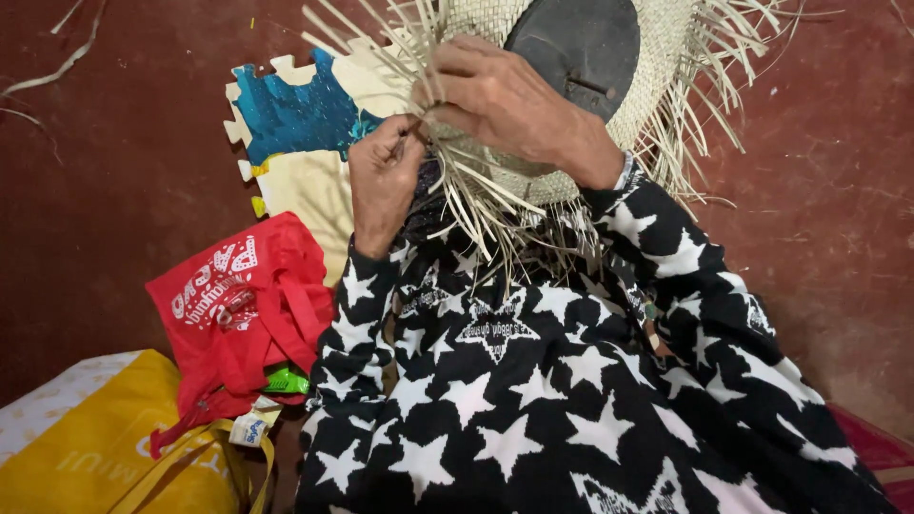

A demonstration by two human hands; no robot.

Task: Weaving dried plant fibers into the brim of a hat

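Basically, left hand (383,176) pinches thin pale straw strands (457,186) while right hand (500,100) clamps the half-woven round straw hat (571,95) held over the lap, so brittle strands likely snap or slip, loosening the weave, if pulled unevenly.

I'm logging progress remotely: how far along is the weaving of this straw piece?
Done: a tightly woven straw panel surrounds the dark oval form. In hand: the left hand pinches a strand while the right hand presses the weave's edge. Left: many loose straw ends stick out unwoven around the rim.
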